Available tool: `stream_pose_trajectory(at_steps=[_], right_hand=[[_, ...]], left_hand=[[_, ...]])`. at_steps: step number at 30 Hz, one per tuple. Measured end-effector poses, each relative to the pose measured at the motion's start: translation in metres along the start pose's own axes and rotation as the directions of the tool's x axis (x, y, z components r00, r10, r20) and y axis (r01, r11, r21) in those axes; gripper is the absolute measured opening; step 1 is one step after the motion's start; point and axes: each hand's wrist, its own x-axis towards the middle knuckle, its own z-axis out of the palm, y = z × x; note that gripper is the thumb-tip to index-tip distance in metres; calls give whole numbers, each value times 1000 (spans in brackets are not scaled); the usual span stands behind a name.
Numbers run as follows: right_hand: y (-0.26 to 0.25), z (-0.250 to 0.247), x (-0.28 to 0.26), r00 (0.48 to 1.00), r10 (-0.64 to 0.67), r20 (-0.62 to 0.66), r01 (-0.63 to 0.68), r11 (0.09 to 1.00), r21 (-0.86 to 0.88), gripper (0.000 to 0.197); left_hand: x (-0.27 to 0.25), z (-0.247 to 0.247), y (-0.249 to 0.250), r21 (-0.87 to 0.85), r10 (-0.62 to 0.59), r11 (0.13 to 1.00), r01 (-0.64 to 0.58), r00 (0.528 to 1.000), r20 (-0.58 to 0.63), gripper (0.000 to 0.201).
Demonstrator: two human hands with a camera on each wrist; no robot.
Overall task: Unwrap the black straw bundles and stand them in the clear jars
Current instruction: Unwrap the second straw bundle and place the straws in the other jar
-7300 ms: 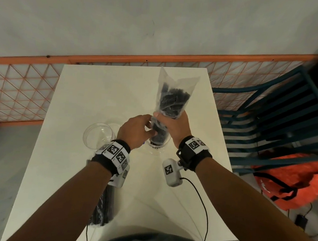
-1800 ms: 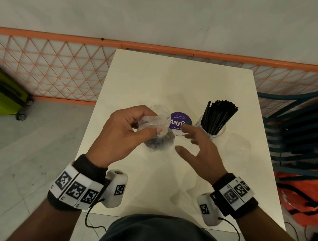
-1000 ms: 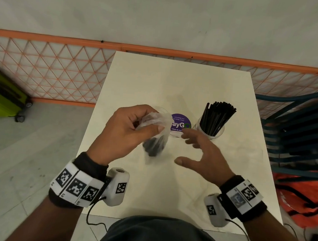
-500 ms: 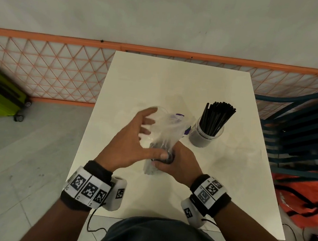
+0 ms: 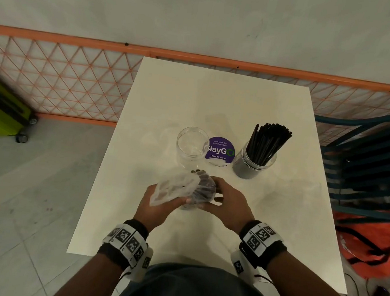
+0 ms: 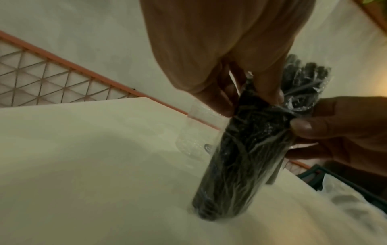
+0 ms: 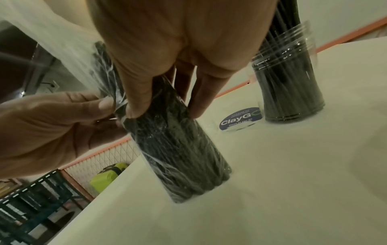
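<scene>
Wrapped straw bundle [image 5: 199, 190] stands on end on the table [image 5: 217, 98], gripped between both hands. Right hand [image 5: 226, 205] curls round its middle, likely steadying it; left hand [image 5: 158, 201] pinches the loose wrapper top [image 5: 174, 188], probably to strip it. Empty jar [image 5: 192, 145] just beyond the fingers; filled jar [image 5: 254, 162] further right.

left hand [image 5: 161, 200], right hand [image 5: 228, 201], fingers curled, gripping
</scene>
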Motion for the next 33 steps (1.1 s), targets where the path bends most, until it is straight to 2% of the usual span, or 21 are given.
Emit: stream_pose_trajectory(at_steps=[2, 3, 5, 6, 9, 11, 12, 14, 16, 20, 22, 24, 27, 29, 32, 33], right_hand=[[-1, 1, 2, 1000, -3, -5, 3, 999, -50, 63], [-2, 1, 3, 1000, 4, 2, -4, 996, -93, 62], [-6, 1, 5, 999, 27, 22, -23, 983, -183, 62], [-7, 2, 5, 999, 21, 24, -16, 981, -195, 64], [-8, 6, 5, 1000, -8, 20, 9, 999, -49, 75], [-5, 8, 5, 1000, -1, 28, 2, 999, -46, 72], [-2, 9, 5, 999, 14, 33, -10, 995, -96, 67], [2, 9, 5, 999, 43, 31, -35, 974, -223, 52], [1, 9, 6, 999, 41, 27, -31, 955, -295, 48], [-3, 8, 3, 999, -39, -6, 37, 977, -208, 84], [-4, 7, 1, 998, -49, -28, 45, 989, -140, 93], [-6, 7, 2, 1000, -10, -4, 9, 989, -148, 81], [-6, 7, 4, 999, 32, 26, -27, 980, -195, 59], [-4, 6, 5, 999, 30, 39, -24, 989, -144, 64], [-4, 2, 2, 999, -33, 20, 33, 999, -29, 86], [-4, 0, 0, 999, -47, 5, 47, 998, -33, 85]], left_hand=[[-2, 0, 6, 192, 136, 973, -126, 990, -41, 52], [-3, 1, 8, 231, 207, 954, -193, 978, -37, 64], [-3, 1, 14, 81, 261, 962, -260, 965, -7, 82], [-2, 3, 13, 21, 269, 963, -268, 963, -1, 82], [4, 10, 4, 18, 255, 967, -255, 967, -24, 59], [7, 11, 2, 25, 280, 960, -279, 959, -36, 47], [10, 13, 1, 19, 296, 955, -295, 954, -42, 48], [9, 14, 3, -31, 316, 948, -317, 948, -30, 61], [6, 16, 6, -59, 330, 942, -331, 944, -19, 73], [4, 20, -1, 82, 367, 928, -364, 930, -24, 54], [5, 21, -4, 115, 377, 921, -373, 926, -13, 53], [4, 22, -4, 131, 387, 915, -382, 922, -17, 62], [2, 22, 0, 232, 428, 888, -396, 898, -106, 73], [3, 20, 5, 211, 385, 911, -355, 915, -122, 64], [7, 17, 3, 180, 370, 919, -350, 924, -94, 38], [8, 16, 1, 184, 369, 918, -350, 926, -78, 38]])
